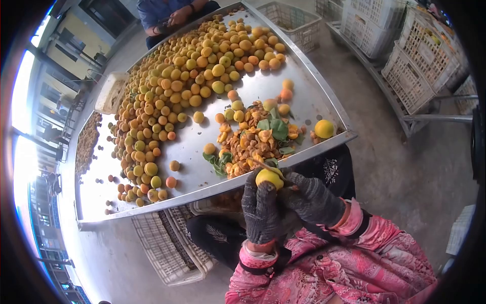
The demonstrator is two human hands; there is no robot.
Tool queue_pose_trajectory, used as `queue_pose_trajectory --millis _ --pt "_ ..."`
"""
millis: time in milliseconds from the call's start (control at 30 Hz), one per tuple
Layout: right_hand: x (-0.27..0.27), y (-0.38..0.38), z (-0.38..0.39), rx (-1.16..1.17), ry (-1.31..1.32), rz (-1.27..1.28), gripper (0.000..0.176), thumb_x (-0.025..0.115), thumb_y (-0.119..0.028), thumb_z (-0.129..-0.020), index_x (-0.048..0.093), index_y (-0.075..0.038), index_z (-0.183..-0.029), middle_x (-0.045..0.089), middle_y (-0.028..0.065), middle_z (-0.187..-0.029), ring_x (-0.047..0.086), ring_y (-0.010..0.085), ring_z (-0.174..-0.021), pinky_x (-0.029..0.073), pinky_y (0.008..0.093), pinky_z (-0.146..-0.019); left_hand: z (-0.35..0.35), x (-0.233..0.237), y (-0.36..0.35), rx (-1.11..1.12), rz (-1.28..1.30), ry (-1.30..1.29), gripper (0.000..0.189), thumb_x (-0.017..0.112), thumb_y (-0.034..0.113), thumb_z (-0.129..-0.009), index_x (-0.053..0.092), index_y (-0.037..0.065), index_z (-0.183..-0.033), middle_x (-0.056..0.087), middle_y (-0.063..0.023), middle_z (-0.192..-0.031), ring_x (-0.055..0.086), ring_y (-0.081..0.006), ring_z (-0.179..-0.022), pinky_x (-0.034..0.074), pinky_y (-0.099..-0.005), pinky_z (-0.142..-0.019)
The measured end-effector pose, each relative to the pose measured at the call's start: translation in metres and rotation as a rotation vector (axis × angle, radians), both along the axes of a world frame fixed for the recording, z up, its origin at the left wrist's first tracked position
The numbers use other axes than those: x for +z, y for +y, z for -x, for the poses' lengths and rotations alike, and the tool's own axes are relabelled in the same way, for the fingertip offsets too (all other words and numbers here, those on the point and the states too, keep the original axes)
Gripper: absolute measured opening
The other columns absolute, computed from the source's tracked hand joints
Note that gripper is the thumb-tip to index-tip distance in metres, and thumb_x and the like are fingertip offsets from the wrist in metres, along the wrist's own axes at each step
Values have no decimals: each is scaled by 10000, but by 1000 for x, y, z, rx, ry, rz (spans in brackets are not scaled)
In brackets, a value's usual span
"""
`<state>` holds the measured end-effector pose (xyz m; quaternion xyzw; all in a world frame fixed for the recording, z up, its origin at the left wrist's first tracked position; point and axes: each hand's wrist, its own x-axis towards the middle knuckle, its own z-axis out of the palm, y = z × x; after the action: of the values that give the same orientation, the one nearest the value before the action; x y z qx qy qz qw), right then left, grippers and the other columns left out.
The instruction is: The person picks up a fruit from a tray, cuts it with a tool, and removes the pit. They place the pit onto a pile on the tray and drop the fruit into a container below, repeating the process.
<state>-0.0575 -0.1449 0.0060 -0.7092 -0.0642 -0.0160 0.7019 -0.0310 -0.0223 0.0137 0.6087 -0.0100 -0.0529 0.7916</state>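
Note:
My left hand (260,213), in a dark grey knitted glove, is closed around a yellow apricot (270,179) just off the table's near edge. My right hand (315,200), gloved alike, is closed at the fruit's right side. A thin brown stick-like piece (262,164) slants over the top of the apricot, its lower end at my right fingertips. Just beyond my hands, a heap of apricot halves and brown pits (248,147) lies on the metal table (202,187), mixed with green leaves (277,127).
A large pile of whole apricots (172,91) covers the table's far and left parts. One bigger yellow fruit (324,128) rests near the right corner. Across the table sits another person (169,15). Plastic crates (410,76) are stacked at right; another crate (164,245) stands below the near edge.

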Motion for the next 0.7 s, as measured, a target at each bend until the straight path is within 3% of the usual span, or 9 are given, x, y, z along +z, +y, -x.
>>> queue_pose_trajectory --millis 67,133,233,367,433,467,500,533,700 --pt "1 -6 0 70 4 -183 315 561 -148 -885 513 -26 -1171 613 54 -903 582 139 -744 480 277 -649 -2 -6 12 -155 203 -39 456 584 275 -858 476 -40 -1169 595 -104 -1020 562 -166 -921 448 -284 -819" --pt "11 -17 -1 330 416 -471 318 562 -134 -891 507 -31 -1186 597 5 -890 547 71 -700 465 224 -600 -5 -2 21 -195 154 -91 504 614 290 -834 471 -43 -1184 591 -113 -1049 561 -173 -943 452 -292 -829" --pt "13 -25 -6 408 397 -457 328 568 -153 -891 505 -43 -1194 596 2 -876 543 44 -703 455 193 -601 -7 -5 26 -265 131 -87 543 632 308 -815 471 -43 -1196 591 -113 -1059 565 -179 -944 451 -292 -841" --pt "19 -27 -11 392 422 -444 321 555 -173 -901 509 -38 -1190 597 8 -890 540 41 -731 459 197 -609 -8 8 15 -224 169 -86 486 639 205 -811 476 -39 -1198 596 -112 -1055 573 -182 -944 457 -293 -840" --pt "16 -31 -14 448 408 -261 313 536 -167 -907 512 -37 -1190 614 38 -919 577 89 -772 486 237 -641 -8 14 18 -188 138 -87 467 638 164 -809 478 -37 -1198 598 -110 -1051 574 -180 -944 458 -294 -841" --pt "11 -30 -15 449 407 -261 313 536 -167 -907 512 -37 -1190 614 38 -919 577 89 -772 486 237 -641 -9 18 27 -247 40 -32 584 671 298 -773 470 -39 -1206 584 -128 -1075 571 -192 -950 463 -306 -834" --pt "2 -27 -15 408 145 -133 315 531 -158 -904 513 -34 -1192 610 71 -969 592 135 -811 497 272 -671 -8 19 33 -308 -59 24 714 704 432 -738 461 -41 -1215 570 -145 -1099 569 -205 -955 468 -318 -828" --pt "-1 -24 -13 365 -114 -8 317 527 -150 -900 513 -30 -1194 605 104 -1018 607 180 -850 508 308 -700 -6 17 32 -306 -62 27 714 704 432 -738 461 -41 -1215 570 -145 -1099 569 -205 -955 468 -318 -828" --pt "3 2 3 154 31 14 317 521 -140 -892 519 -31 -1190 541 186 -1139 603 283 -933 503 365 -761 6 -2 4 34 82 -32 615 645 406 -802 472 -30 -1200 574 -111 -1071 557 -193 -947 454 -323 -845"
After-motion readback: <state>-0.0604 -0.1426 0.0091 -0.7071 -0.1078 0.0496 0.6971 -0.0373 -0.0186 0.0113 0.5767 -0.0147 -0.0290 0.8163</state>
